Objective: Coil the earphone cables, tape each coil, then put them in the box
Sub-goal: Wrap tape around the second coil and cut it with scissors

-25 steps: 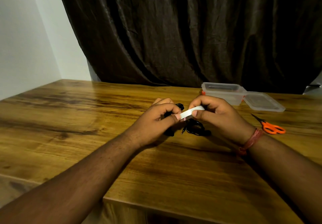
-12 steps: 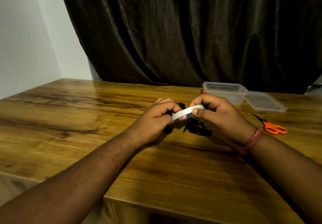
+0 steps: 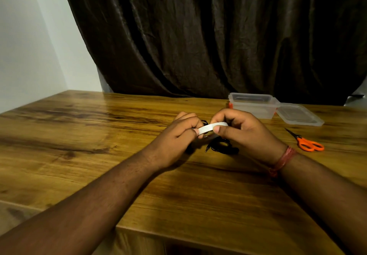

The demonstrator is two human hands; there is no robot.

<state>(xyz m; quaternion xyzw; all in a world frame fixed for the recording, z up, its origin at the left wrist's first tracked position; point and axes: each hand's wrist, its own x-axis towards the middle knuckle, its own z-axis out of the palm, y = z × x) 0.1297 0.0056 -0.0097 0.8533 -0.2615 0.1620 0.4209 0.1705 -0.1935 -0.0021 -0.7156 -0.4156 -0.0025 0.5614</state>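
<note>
**Tape roll rotated, end still being hunted**

Both hands closed on the white tape roll [image 3: 212, 127], held above the worktop [image 3: 99, 135]. Right hand [image 3: 244, 133] pinches the roll between thumb and fingers; left hand [image 3: 178, 139] is curled, thumb tip pressed on the roll's outer face. Versus a second ago the roll has tipped from near edge-on to a flatter ring, and more of its band shows. No free strip visible, so my read is the tape end isn't peeled yet.

One coiled black earphone cable [image 3: 221, 146] lies on the worktop right under the hands, plug poking left, untaped as far as I can see. Box [image 3: 252, 106] open at the back, lid [image 3: 299, 114] beside it, scissors [image 3: 306, 142] right of the hands, untouched. Nothing boxed that I can see.
</note>
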